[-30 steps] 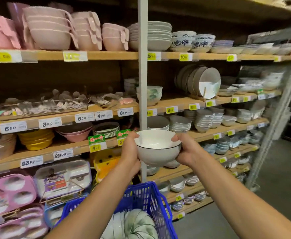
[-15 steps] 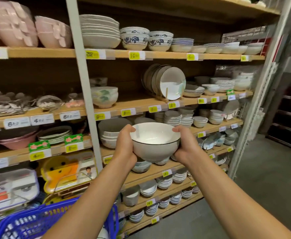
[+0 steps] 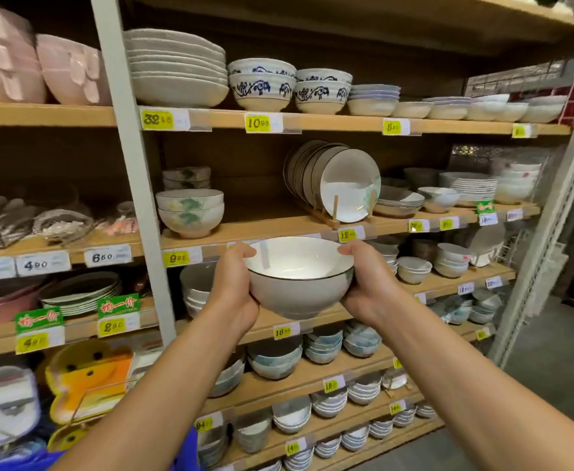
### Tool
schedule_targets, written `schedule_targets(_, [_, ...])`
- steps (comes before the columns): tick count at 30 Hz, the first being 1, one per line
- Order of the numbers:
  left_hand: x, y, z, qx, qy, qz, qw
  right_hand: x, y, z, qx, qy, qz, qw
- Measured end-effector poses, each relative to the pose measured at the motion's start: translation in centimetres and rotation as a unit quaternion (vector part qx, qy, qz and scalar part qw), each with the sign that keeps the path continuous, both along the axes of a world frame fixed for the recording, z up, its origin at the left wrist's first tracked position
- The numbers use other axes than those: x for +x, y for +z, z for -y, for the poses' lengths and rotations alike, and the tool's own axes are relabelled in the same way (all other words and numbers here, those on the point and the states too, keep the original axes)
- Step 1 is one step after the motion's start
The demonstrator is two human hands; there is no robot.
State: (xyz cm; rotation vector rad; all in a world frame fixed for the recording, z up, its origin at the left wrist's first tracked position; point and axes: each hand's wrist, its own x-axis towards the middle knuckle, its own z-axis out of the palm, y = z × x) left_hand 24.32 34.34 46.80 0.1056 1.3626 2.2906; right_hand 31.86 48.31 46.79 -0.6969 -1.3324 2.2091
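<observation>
Before the crockery shelves [image 3: 265, 232], my left hand [image 3: 234, 294] and right hand [image 3: 367, 287] stay curled round the white bowl [image 3: 299, 277], held level in mid-air, while the blue basket [image 3: 185, 450] has slipped to the lower-left edge, so I am likely comparing, not yet buying.

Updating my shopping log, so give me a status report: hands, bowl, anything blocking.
Left hand and right hand both grip the white bowl by its sides. Bowl upright, empty, held aloft. Stacked bowls on the shelf behind.
</observation>
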Motion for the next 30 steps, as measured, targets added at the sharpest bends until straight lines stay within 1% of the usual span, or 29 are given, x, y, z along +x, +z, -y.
schedule_targets(5, [-5.7,2.2,-0.8,0.011,0.014,-0.028,0.999,-6.5,1.8,-1.7,0.029,0.046,-0.014,0.998])
schedule_targets(9, [-10.5,3.8,-1.1,0.016,0.065,-0.061,0.996,-12.5,3.5,-2.4,0.054,0.085,-0.032,0.994])
schedule_targets(11, [-12.7,4.3,-1.3,0.019,0.084,-0.066,0.994,-15.1,3.9,-2.8,0.065,0.105,-0.049,0.991])
schedule_targets(16, [-17.3,5.2,-1.9,0.006,0.109,-0.077,0.991,-20.8,4.1,-4.2,0.058,0.162,-0.091,0.981])
schedule_targets(21, [-20.2,5.6,-3.1,0.014,0.138,-0.063,0.988,-25.5,3.5,-6.4,0.059,0.228,-0.152,0.96])
schedule_targets(26, [-21.6,6.3,-4.2,0.016,0.15,-0.069,0.986,-28.7,4.0,-7.8,0.004,0.309,-0.118,0.944])
schedule_targets(30, [-22.2,6.7,-5.1,0.006,0.169,-0.077,0.983,-30.3,4.4,-7.9,-0.01,0.322,-0.111,0.94])
